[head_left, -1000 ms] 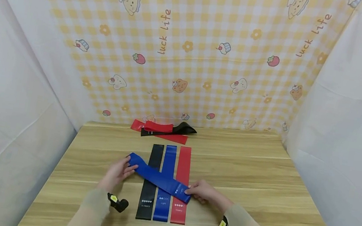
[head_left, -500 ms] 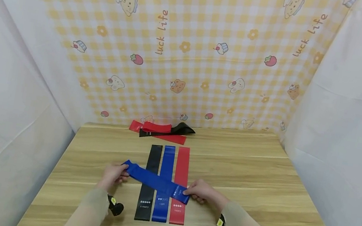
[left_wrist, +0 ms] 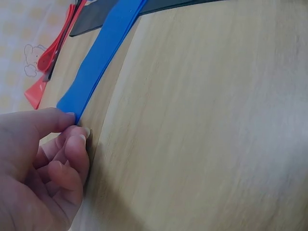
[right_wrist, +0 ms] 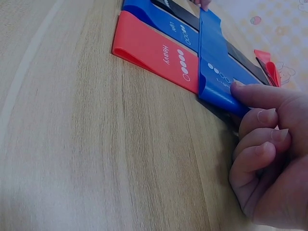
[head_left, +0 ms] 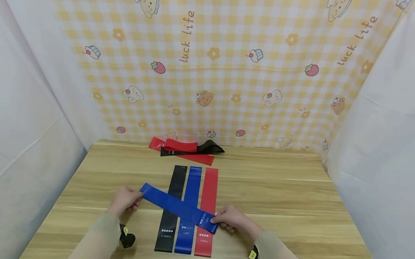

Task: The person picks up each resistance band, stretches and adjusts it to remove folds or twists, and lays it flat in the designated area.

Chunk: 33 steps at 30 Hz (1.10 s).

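Note:
A blue resistance band marked "Light" is stretched flat and slanting across three other bands. My left hand pinches its far left end between thumb and fingers, as the left wrist view also shows. At the lower right end, my right hand grips the band near its printed label, thumb on top. Beneath lie a black band, a second blue band and a red band, side by side and lengthwise on the table. The held band hides their middle parts.
At the back of the wooden table, a loose pile holds red bands and a black band. A checked cloth hangs behind, and white sheets stand on both sides.
My left hand has moved left and a little down with its end of the blue band, which has become straighter and flatter. The right hand has stayed almost in place.

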Motion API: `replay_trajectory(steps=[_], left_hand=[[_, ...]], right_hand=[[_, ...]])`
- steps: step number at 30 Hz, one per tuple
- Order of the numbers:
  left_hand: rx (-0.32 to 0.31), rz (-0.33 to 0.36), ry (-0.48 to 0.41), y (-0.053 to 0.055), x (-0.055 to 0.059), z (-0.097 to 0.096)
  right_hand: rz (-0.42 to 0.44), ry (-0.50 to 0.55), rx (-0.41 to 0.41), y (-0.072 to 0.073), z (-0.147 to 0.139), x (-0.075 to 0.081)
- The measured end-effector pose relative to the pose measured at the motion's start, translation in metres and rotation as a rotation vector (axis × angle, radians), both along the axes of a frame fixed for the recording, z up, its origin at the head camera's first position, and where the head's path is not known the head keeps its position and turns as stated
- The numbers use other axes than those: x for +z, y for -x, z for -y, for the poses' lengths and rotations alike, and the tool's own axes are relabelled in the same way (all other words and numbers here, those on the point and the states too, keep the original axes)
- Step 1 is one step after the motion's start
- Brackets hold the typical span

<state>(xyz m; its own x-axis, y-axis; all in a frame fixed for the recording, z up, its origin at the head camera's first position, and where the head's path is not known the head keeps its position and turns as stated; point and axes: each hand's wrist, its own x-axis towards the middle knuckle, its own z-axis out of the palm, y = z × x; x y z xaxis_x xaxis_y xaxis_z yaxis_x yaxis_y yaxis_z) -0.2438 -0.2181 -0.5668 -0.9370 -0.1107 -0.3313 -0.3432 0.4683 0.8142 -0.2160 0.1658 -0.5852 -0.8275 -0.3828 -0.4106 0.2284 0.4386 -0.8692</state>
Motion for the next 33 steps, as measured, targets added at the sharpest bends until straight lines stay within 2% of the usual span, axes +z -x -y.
replay_trajectory(steps=[6, 15, 23, 28, 33], left_hand=[[-0.009, -0.050, 0.043, 0.000, 0.002, 0.004], [0.028, -0.090, 0.133, 0.001, 0.006, 0.005], [0.015, -0.108, 0.237, 0.006, 0.006, 0.002], [-0.003, -0.129, 0.277, 0.009, 0.005, 0.003], [0.011, -0.114, 0.291, 0.010, 0.004, 0.002]], right_hand=[[0.002, -0.006, -0.001, 0.000, -0.001, 0.001], [0.040, 0.032, -0.018, -0.002, -0.008, 0.007], [0.004, -0.008, 0.001, -0.002, -0.008, 0.012], [-0.022, -0.024, -0.009, -0.003, -0.007, 0.011], [-0.060, -0.051, -0.008, -0.004, -0.007, 0.012]])
